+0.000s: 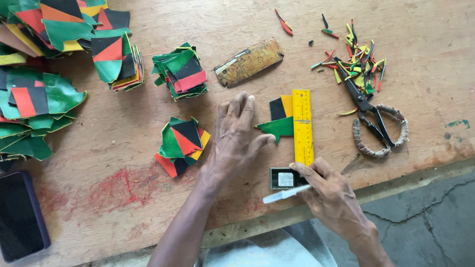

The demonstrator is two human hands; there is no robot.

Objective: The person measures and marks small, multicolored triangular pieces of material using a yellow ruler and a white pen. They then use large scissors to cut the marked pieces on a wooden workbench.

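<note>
here left hand (236, 136) flat, released, touching green piece (278, 127); right hand (329, 190) grip grasping blade (286, 194) below ruler (302, 126).

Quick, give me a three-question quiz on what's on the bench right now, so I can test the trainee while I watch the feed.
1. True or false: the scissors lie to the right of the yellow ruler.
2. What does the left hand press on? A) the green piece beside the ruler B) the phone C) the rusty metal plate
3. Fill in: the right hand holds a thin white ____.

Key
1. True. They lie by the pile of trimmings.
2. A. The thumb touches its pointed tip.
3. Blade; whether it is a knife or a pen cannot be told for sure.
</note>
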